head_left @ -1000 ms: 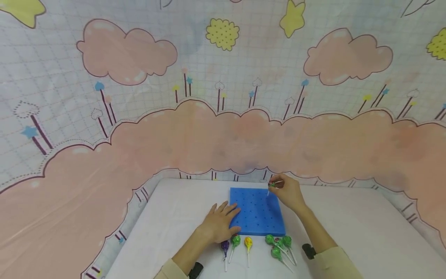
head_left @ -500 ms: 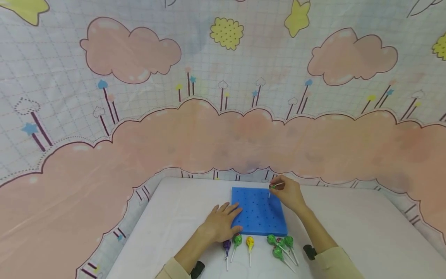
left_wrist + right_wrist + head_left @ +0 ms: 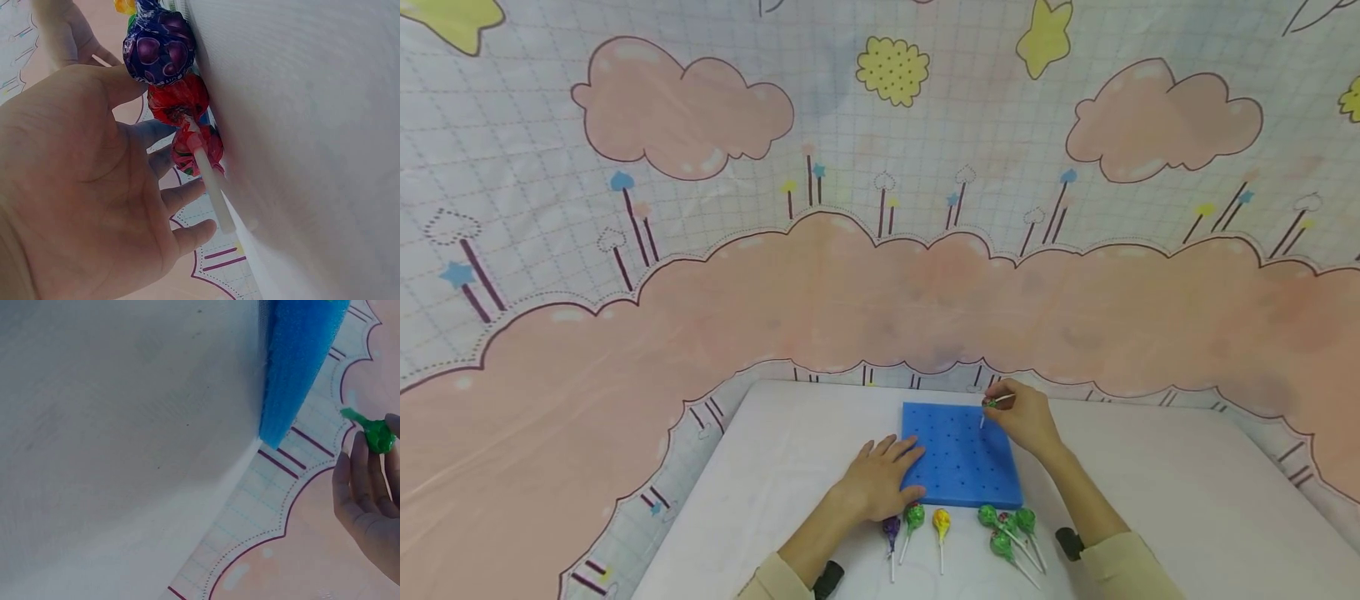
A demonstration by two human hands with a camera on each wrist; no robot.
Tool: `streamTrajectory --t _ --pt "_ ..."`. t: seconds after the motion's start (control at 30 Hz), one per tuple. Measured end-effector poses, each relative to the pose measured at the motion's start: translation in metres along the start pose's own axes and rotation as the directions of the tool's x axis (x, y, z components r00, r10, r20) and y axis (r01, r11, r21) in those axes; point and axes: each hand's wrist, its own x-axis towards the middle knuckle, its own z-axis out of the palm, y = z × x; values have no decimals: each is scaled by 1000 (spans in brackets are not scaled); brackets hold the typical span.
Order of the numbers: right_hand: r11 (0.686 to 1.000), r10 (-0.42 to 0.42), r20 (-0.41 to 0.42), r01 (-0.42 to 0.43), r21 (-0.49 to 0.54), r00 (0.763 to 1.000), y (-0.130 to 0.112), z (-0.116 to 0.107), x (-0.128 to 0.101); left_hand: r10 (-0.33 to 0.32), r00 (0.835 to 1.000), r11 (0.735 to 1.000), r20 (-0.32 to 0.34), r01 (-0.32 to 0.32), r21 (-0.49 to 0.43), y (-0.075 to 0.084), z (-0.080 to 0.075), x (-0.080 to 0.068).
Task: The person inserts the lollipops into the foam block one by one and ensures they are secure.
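Right hand: the right hand (image 3: 1028,422) pinches a green-wrapped lollipop (image 3: 990,403) by its crinkly head, fingers curled round it, over the far right corner of the foam block; the thin white stick points down at the block's top.
Left hand: the left hand (image 3: 880,478) lies flat and open, fingers straight, its fingertips pressing on the near left edge of the foam block.
Foam block: the blue foam block (image 3: 962,462) is a square, thick, matte slab with rows of small dark holes; it sits near the middle of the table, towards its near edge.
Loose lollipops: a row of wrapped lollipops (image 3: 940,525) lies on the table just along the block's near edge: round heads in shiny purple, green and yellow wrap, straight white sticks pointing to the near edge. A cluster of green ones (image 3: 1007,529) lies at the right end, sticks crossing.
Table: the table (image 3: 1150,483) has a smooth, plain white top.
Backdrop: a soft printed cloth (image 3: 880,275) with pink clouds, yellow stars and a pale grid hangs behind the far edge.
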Motion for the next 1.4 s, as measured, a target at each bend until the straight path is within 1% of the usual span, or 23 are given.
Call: streamTrajectory --t 0.1,0.17,0.33,0.6,0.9,1.17,1.4 --pt "1000 -1 -5 1 0 1000 1 0 0 1 1000 1000 -3 -1 -3 0 -1 -1" --pt "1000 -7 -11 7 -4 1000 2 1 0 7 1000 1000 -14 -7 -8 -1 2 0" --pt "1000 -11 -15 11 -15 1000 3 2 -1 14 1000 1000 -17 -14 -16 -3 6 1" --pt "1000 2 10 -2 -9 1000 3 2 -2 3 1000 1000 -2 -3 -15 1 -1 -4" --pt "1000 -12 25 13 -16 1000 4 3 -3 3 1000 1000 -14 -3 -4 1 0 -2" --pt "1000 -9 37 10 -19 999 5 5 -3 18 1000 999 -16 -19 -29 -1 0 -2" --pt "1000 -16 36 17 -16 999 6 4 -4 20 1000 999 -23 -21 -39 -1 0 -2"
